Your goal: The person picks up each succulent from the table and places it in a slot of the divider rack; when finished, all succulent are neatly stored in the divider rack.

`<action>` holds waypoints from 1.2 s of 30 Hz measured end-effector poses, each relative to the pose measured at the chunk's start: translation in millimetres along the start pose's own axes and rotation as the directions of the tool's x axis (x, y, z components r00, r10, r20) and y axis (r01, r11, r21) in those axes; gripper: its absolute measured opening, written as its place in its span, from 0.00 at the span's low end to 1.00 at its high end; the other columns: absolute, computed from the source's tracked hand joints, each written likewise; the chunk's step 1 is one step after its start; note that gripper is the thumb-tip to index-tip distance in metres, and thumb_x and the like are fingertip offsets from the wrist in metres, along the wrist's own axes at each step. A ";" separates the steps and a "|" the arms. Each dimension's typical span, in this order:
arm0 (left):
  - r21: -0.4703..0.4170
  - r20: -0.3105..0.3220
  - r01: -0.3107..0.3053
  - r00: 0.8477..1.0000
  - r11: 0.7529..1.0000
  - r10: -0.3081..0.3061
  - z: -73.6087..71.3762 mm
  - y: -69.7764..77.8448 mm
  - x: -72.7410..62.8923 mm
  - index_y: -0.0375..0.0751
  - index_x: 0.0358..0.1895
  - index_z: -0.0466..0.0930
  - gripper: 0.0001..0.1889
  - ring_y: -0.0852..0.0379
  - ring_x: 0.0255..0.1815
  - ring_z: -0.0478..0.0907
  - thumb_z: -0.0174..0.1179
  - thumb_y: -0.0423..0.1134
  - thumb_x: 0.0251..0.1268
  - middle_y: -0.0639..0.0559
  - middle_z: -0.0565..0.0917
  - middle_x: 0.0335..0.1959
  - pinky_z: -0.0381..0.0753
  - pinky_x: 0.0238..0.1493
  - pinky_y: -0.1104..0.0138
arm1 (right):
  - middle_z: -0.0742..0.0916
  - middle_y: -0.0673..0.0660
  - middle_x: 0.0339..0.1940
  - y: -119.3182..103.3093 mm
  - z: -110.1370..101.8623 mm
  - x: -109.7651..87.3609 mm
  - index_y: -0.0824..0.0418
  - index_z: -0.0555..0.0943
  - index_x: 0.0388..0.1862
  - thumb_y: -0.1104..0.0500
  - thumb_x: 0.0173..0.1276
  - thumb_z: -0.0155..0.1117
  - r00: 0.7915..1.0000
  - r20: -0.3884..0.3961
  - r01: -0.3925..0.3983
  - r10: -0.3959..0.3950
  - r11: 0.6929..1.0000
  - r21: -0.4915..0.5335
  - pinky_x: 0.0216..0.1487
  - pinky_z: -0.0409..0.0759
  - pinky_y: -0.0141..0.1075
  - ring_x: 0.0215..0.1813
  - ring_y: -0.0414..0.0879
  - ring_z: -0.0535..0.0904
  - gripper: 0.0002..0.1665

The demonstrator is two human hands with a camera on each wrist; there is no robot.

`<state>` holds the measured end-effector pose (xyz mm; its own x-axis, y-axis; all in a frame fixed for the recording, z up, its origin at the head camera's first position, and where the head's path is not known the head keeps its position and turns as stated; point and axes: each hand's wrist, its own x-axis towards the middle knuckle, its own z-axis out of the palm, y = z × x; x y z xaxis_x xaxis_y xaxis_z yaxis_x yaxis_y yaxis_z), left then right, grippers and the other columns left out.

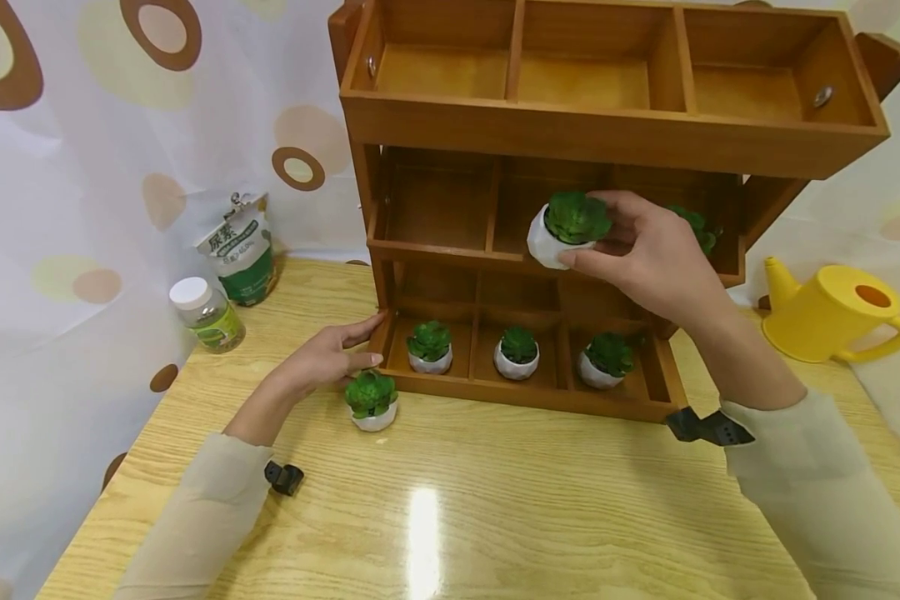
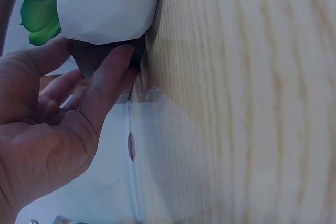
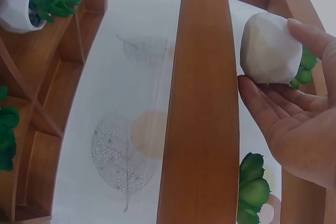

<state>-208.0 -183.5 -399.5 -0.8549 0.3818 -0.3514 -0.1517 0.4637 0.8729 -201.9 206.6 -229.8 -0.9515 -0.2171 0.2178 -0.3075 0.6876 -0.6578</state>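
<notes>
My right hand (image 1: 648, 254) pinches a small succulent in a faceted white pot (image 1: 562, 229), thumb under one side and fingertips over the leafy top, holding it in front of the middle tier of the wooden shelf (image 1: 615, 137), about level with its centre compartment; I judge the pot light and rigid, probably ceramic or hard plastic, smooth enough to slip, so the angled facets of its body are the place to hold it, not the leaves, which look soft and would bend; my left hand (image 1: 330, 358) lies relaxed, fingers straight, its tips against the lower left corner of the shelf, holding nothing, with another potted succulent (image 1: 371, 400) on the table (image 1: 495, 508) just beside it; the bottom tier carries three more pots, left (image 1: 430, 347), middle (image 1: 517, 352) and right (image 1: 603, 360), one to a compartment; a further plant (image 1: 696, 227) shows in the right compartment of the middle tier, behind my hand; the upright dividers and the front lip of that tier stand closest in the way; a yellow watering can (image 1: 832, 312) sits to the right, a bottle (image 1: 206, 312) and a pouch (image 1: 242, 248) to the left, all well apart.
</notes>
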 end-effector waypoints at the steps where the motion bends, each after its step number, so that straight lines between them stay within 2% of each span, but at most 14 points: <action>1: 0.003 0.000 -0.001 1.000 1.000 0.001 0.1 0.1 -0.1 0.67 0.81 0.51 0.37 0.59 0.19 0.59 0.58 0.41 0.77 0.44 0.54 0.83 0.69 0.27 0.64 | 0.85 0.56 0.58 0.2 -0.2 1.9 0.56 0.75 0.69 0.46 0.63 0.76 1.000 -0.006 0.000 0.000 1.000 -0.002 0.45 0.75 0.16 0.54 0.43 0.84 0.38; 5: 0.008 -0.003 -0.002 1.000 1.000 0.002 0.4 1.3 -1.2 0.67 0.81 0.51 0.37 0.59 0.19 0.58 0.58 0.41 0.76 0.44 0.54 0.83 0.69 0.26 0.65 | 0.85 0.56 0.60 0.4 0.1 10.6 0.54 0.74 0.72 0.44 0.64 0.74 1.000 -0.024 0.010 -0.012 0.997 -0.074 0.46 0.74 0.20 0.58 0.51 0.84 0.40; 11: 0.025 -0.003 -0.007 1.000 1.000 0.007 0.4 3.1 -3.2 0.67 0.81 0.51 0.37 0.59 0.18 0.57 0.59 0.42 0.76 0.44 0.55 0.83 0.68 0.26 0.65 | 0.85 0.59 0.60 -3.3 2.8 22.3 0.54 0.71 0.74 0.44 0.65 0.72 1.000 -0.009 0.015 -0.017 0.986 -0.163 0.53 0.77 0.48 0.57 0.56 0.83 0.41; 14: 0.027 -0.002 -0.008 1.000 1.000 0.008 0.5 3.0 -3.1 0.67 0.81 0.51 0.37 0.59 0.18 0.57 0.59 0.42 0.76 0.44 0.55 0.83 0.68 0.27 0.65 | 0.84 0.61 0.60 -5.5 4.9 26.2 0.55 0.71 0.74 0.45 0.66 0.72 1.000 0.010 0.021 -0.019 0.979 -0.203 0.56 0.75 0.55 0.58 0.58 0.81 0.41; 21: 0.025 -0.001 -0.010 1.000 1.000 0.011 -0.2 2.3 -2.2 0.67 0.81 0.51 0.37 0.59 0.18 0.56 0.58 0.41 0.77 0.44 0.55 0.83 0.67 0.26 0.65 | 0.80 0.65 0.67 -7.7 11.7 35.5 0.59 0.69 0.74 0.49 0.67 0.71 0.997 0.065 0.061 -0.044 0.956 -0.286 0.62 0.73 0.59 0.62 0.65 0.78 0.40; 25: 0.020 0.004 -0.012 1.000 1.000 0.012 -0.1 1.8 -2.1 0.67 0.81 0.50 0.37 0.58 0.19 0.57 0.58 0.41 0.77 0.44 0.54 0.83 0.67 0.26 0.65 | 0.82 0.66 0.64 -9.0 14.2 37.4 0.59 0.70 0.74 0.49 0.67 0.71 0.996 0.080 0.069 -0.047 0.951 -0.300 0.60 0.74 0.59 0.59 0.65 0.80 0.40; 29: 0.021 0.002 -0.007 1.000 1.000 0.007 -0.1 2.0 -2.6 0.67 0.81 0.51 0.37 0.57 0.25 0.67 0.58 0.42 0.77 0.44 0.54 0.83 0.68 0.27 0.65 | 0.82 0.67 0.64 -10.9 15.7 38.0 0.59 0.70 0.74 0.48 0.67 0.71 0.995 0.089 0.072 -0.046 0.946 -0.315 0.59 0.74 0.60 0.59 0.66 0.80 0.40; 32: 0.030 -0.004 -0.009 1.000 1.000 0.009 0.1 2.4 -3.1 0.67 0.81 0.51 0.37 0.56 0.29 0.71 0.58 0.42 0.77 0.44 0.55 0.83 0.68 0.28 0.65 | 0.82 0.67 0.64 -12.2 16.3 38.1 0.60 0.69 0.74 0.48 0.67 0.71 0.994 0.095 0.077 -0.049 0.944 -0.321 0.59 0.75 0.60 0.59 0.66 0.80 0.40; 36: 0.040 -0.010 -0.017 1.000 0.999 0.017 0.6 2.4 -3.4 0.68 0.81 0.51 0.37 0.57 0.21 0.62 0.57 0.42 0.77 0.44 0.55 0.83 0.67 0.26 0.66 | 0.80 0.68 0.66 -14.7 15.4 37.6 0.61 0.67 0.76 0.49 0.68 0.69 0.992 0.124 0.071 -0.031 0.941 -0.332 0.61 0.75 0.60 0.61 0.67 0.79 0.41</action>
<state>-205.1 -183.3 -396.4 -0.8620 0.3821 -0.3330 -0.1175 0.4885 0.8646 -233.3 177.6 -223.1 -0.9350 -0.3225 0.1475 -0.3546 0.8613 -0.3640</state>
